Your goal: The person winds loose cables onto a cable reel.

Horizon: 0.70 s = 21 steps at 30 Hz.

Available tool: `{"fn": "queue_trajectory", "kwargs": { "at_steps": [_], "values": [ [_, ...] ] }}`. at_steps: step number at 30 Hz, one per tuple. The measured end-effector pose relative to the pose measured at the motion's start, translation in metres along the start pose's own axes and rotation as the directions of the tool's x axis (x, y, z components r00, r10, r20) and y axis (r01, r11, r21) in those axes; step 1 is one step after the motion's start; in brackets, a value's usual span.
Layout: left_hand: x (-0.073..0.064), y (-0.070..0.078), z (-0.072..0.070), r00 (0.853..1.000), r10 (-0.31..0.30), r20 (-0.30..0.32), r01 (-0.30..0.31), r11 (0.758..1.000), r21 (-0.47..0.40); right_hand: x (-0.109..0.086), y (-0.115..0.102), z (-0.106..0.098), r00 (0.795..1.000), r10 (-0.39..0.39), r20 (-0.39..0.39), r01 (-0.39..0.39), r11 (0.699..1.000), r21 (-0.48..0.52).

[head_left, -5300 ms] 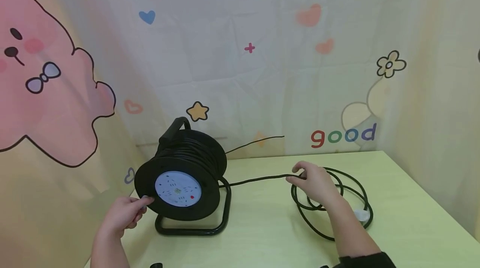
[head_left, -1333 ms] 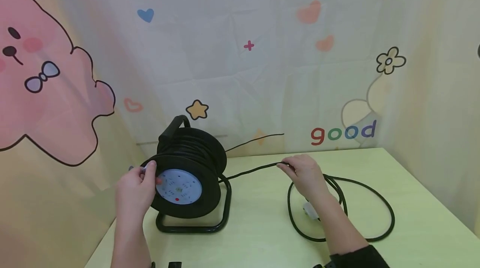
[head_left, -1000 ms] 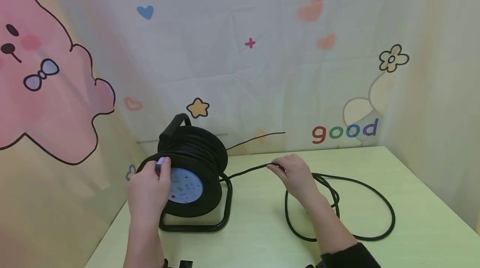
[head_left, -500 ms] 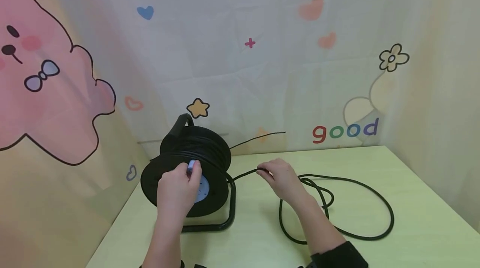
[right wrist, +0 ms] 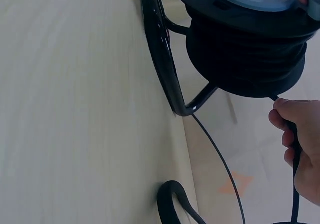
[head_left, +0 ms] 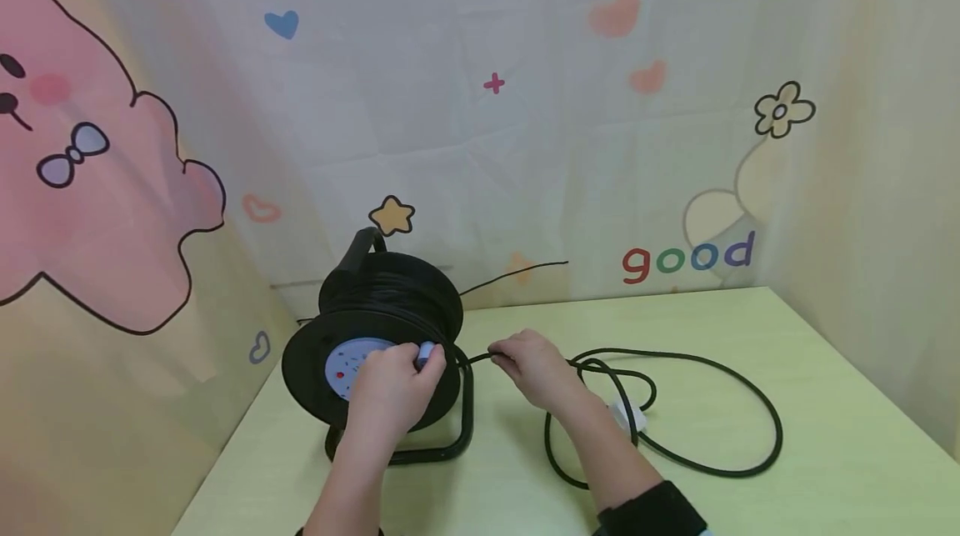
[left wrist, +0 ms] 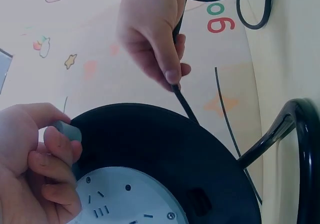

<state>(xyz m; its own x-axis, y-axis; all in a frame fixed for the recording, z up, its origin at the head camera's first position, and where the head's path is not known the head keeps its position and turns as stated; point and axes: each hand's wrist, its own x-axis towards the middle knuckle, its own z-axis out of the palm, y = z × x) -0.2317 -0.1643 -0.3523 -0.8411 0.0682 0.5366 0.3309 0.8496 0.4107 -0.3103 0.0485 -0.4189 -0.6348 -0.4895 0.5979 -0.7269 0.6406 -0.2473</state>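
Looped black cable toward the table's right edge, white plug among the loops, left hand gripping a pale knob, right hand pinching the cable, black reel nearer the left edge, printed curtain behind

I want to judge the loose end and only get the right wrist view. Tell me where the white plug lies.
Observer: In the head view the plug lies on the table, among loops of cable, just right of the right forearm.
Operator: Check the face of the reel for any coloured mark.
Observer: The head view shows a red dot toward the left of its pale panel.
Operator: Last one: tell me what tops it.
Observer: A black handle, seen in the head view.
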Motion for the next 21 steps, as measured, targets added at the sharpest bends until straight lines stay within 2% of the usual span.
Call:
{"fn": "queue_trajectory", "kwargs": {
  "at_steps": [4, 8, 15, 21],
  "values": [
    [-0.001, 0.0, 0.003, 0.997, -0.024, 0.069, 0.024, 1.0, -0.008, 0.002, -0.004, 0.006, 1.0, -0.008, 0.003, 0.009, 1.0, -0.013],
    [-0.001, 0.0, 0.004, 0.994, -0.044, 0.103, 0.047, 0.999, -0.021, 0.002, -0.005, 0.009, 1.0, 0.003, 0.019, -0.003, 0.999, -0.034],
    [0.001, 0.0, 0.005, 0.994, -0.04, 0.104, 0.043, 0.999, -0.02, 0.0, -0.005, 0.005, 1.0, 0.023, -0.017, -0.026, 0.988, -0.152],
    [0.0, -0.001, 0.008, 0.993, -0.044, 0.108, 0.044, 0.999, -0.003, -0.008, 0.005, -0.006, 0.991, 0.131, 0.003, -0.127, 0.965, -0.228]
  ]
}}
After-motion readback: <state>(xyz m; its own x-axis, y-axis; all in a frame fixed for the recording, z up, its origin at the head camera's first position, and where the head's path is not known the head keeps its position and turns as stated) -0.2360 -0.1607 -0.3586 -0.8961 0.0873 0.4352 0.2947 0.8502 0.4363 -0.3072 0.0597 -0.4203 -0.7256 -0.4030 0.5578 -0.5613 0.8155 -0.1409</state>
